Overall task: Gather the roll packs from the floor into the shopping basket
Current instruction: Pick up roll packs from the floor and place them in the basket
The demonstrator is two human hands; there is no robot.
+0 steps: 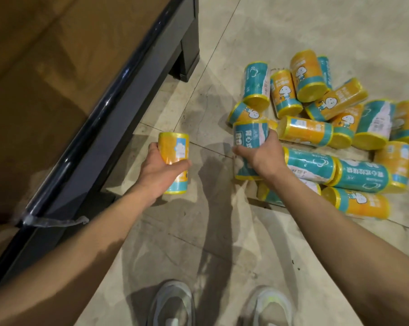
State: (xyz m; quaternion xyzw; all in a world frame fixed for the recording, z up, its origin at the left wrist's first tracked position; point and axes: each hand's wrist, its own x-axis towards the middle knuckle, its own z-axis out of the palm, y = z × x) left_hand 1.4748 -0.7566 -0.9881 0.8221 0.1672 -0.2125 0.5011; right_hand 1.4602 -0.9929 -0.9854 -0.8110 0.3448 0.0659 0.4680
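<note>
Left hand (162, 169) grips orange pack (174, 161); right hand (261, 156) grips teal pack (250, 147), apparently lifted off pile (339, 128).

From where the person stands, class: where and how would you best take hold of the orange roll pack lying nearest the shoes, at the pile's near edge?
Grip the orange roll pack around its middle, coming from above with fingers across its width. It lies on its side on the floor, long axis crosswise, near side free. Both hands are full for now.
</note>
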